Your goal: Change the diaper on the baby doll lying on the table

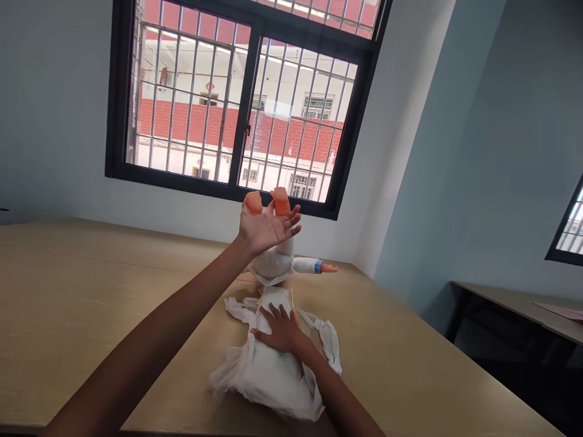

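A doll [273, 264] in white clothing lies on its back, its orange feet [281, 200] raised. At the ankles is my left hand [264, 229], palm turned toward me, with the thumb by one foot and a finger between the two; it grips the doll's legs. One doll arm [310, 266] with a blue cuff sticks out to the right. Nearer to me, a white diaper [277, 376] is spread out, its thin side strips lying loose. My right hand [280, 331] rests flat on the diaper, fingers spread. The doll's head is hidden.
A wide light-wood table [136, 340] carries these things and reaches back to the wall. Above it is a dark-framed window [246, 121] with metal bars. Another table [510, 309] stands at the right, with something pink [560, 312] on it.
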Available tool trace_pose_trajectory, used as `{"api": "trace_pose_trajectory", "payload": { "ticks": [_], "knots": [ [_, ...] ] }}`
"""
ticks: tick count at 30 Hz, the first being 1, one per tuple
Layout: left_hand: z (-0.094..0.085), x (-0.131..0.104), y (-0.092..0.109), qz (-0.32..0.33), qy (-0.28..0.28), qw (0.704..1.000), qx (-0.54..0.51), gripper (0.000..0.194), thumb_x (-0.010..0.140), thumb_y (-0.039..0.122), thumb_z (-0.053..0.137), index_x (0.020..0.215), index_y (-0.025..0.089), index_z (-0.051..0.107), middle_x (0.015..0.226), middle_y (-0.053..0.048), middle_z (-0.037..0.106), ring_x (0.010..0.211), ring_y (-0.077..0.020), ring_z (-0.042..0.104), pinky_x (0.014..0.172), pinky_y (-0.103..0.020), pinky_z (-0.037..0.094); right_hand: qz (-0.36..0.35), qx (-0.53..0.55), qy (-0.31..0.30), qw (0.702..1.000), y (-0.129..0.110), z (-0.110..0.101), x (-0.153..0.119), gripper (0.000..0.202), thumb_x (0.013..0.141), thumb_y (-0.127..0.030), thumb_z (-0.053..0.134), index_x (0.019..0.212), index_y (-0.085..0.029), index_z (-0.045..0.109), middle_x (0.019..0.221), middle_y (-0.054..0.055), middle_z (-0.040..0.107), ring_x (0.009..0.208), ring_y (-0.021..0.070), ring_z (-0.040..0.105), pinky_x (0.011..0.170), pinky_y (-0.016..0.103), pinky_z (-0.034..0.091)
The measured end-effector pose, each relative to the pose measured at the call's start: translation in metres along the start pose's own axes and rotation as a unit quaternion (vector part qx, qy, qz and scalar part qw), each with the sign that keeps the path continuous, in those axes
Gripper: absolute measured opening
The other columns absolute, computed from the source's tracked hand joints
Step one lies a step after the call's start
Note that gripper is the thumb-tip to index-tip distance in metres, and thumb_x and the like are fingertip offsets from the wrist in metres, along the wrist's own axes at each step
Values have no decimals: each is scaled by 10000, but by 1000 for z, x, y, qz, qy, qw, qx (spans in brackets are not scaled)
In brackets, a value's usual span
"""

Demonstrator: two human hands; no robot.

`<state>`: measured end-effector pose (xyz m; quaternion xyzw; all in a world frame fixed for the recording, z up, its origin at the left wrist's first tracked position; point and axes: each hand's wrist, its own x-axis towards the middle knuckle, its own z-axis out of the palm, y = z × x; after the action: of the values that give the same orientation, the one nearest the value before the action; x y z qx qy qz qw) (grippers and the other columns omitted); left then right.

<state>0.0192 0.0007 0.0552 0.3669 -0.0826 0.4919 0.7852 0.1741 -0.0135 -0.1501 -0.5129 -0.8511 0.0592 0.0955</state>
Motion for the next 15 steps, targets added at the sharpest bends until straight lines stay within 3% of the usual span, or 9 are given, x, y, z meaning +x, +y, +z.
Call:
{"api": "trace_pose_trajectory", "payload": {
  "ticks": [3, 6, 11, 15],
  "knots": [
    [-2, 11, 11, 13, 5, 1000, 3, 498, 897, 631, 303, 1157, 244, 477, 1136, -149, 599, 873, -286, 662, 786, -446, 495, 0, 13, -57, 998, -11, 8, -6, 897, 879, -803, 300, 1564, -226, 263, 1646, 146, 184, 1514, 427, 108, 1172, 677, 127],
    [-3, 16, 15, 15, 6, 1000, 2, 527, 885, 635, 336, 1212, 244, 470, 1134, -137, 610, 891, -283, 657, 805, -442, 490, -14, 22, -82, 996, -16, 9, -8, 897, 866, -814, 323, 1572, -268, 227, 1663, 105, 127, 1525, 405, 51, 1184, 659, 117],
    [4, 3, -3, -23, -6, 1000, 3, 501, 888, 616, 361, 1155, 217, 502, 1081, -146, 625, 873, -293, 663, 786, -452, 511, -25, 19, -47, 998, -10, 2, 17, 758, 909, -707, 449, 1513, -255, 369, 1622, 135, 285, 1499, 386, 224, 1173, 671, 190],
    [15, -19, -29, -75, -13, 997, 6, 499, 903, 631, 329, 1052, 194, 517, 1062, -170, 621, 849, -291, 666, 768, -450, 524, -30, 4, 73, 997, -13, -6, 28, 523, 960, -490, 552, 1392, -197, 511, 1497, 118, 470, 1389, 338, 429, 1140, 624, 324]
  ]
}}
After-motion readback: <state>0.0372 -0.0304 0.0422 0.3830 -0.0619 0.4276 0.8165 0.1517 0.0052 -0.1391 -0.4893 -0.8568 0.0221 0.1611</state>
